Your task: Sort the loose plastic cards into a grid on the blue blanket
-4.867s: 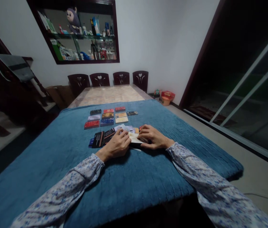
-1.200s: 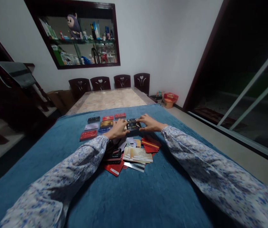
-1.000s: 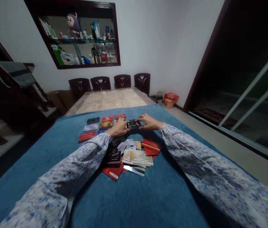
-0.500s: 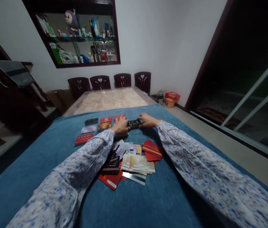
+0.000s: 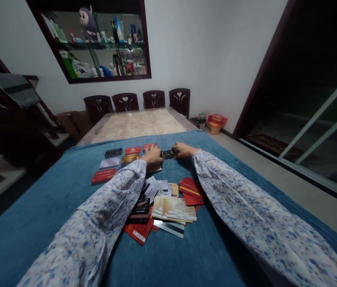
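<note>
My left hand point(image 5: 153, 155) and my right hand point(image 5: 184, 150) grip the two ends of a black card point(image 5: 167, 154) with light print, at the far side of the blue cloth. Whether it is one card or a small stack, I cannot tell. Beside and partly behind my left hand lie a red card point(image 5: 149, 146) and a pale card point(image 5: 157, 169). To the left are a gold card point(image 5: 130, 159), another red card point(image 5: 133, 150), a black card point(image 5: 113, 152), a lilac card point(image 5: 109, 163) and a larger red card point(image 5: 104, 176), set out in rows.
Nearer me lies a loose heap of cream cards point(image 5: 174, 209), black cards point(image 5: 140, 213) and red cards point(image 5: 191, 189). The blue cloth point(image 5: 204, 247) covers the near table; bare marbled tabletop point(image 5: 138, 125) and several dark chairs point(image 5: 125, 103) stand beyond.
Both hands still hold the black card; it now looks lower and flatter, closer to the cloth. My right fingers have curled in more over its end. The view has shifted slightly.
</note>
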Action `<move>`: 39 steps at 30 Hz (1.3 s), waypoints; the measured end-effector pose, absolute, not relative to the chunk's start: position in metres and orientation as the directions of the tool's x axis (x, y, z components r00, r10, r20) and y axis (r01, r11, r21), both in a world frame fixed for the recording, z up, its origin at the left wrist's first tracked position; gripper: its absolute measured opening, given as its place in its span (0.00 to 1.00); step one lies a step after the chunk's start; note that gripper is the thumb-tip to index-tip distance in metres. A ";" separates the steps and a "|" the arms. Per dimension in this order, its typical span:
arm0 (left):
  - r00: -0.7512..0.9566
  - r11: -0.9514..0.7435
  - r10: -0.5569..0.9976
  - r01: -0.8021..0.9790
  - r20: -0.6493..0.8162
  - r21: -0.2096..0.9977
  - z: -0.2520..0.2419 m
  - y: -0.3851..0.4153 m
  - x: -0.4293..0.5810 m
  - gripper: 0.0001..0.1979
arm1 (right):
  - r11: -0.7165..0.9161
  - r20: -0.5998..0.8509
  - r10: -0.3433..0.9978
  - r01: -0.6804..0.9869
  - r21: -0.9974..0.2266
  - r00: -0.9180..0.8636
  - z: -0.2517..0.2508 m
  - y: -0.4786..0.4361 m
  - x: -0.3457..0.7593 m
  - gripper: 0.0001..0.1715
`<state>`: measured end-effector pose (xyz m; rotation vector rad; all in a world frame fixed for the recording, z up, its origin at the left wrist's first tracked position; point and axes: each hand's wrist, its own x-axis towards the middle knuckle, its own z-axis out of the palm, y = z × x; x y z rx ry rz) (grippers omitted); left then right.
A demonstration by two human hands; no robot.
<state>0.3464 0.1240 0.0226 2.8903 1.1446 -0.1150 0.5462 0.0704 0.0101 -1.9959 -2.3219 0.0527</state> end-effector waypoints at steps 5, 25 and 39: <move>0.715 -0.719 0.691 0.695 -0.106 -0.006 0.022 0.127 0.350 0.20 | 0.123 0.025 0.992 0.989 -0.078 -0.122 0.011 0.069 0.543 0.24; 0.702 -0.715 0.697 0.696 -0.145 -0.067 0.034 0.118 0.355 0.22 | 0.096 0.033 0.995 0.988 -0.125 -0.093 0.008 0.073 0.547 0.30; 0.761 -0.766 0.642 0.632 -0.091 -0.114 0.038 0.105 0.344 0.19 | 0.082 0.058 0.996 0.986 -0.147 -0.075 0.010 0.060 0.542 0.30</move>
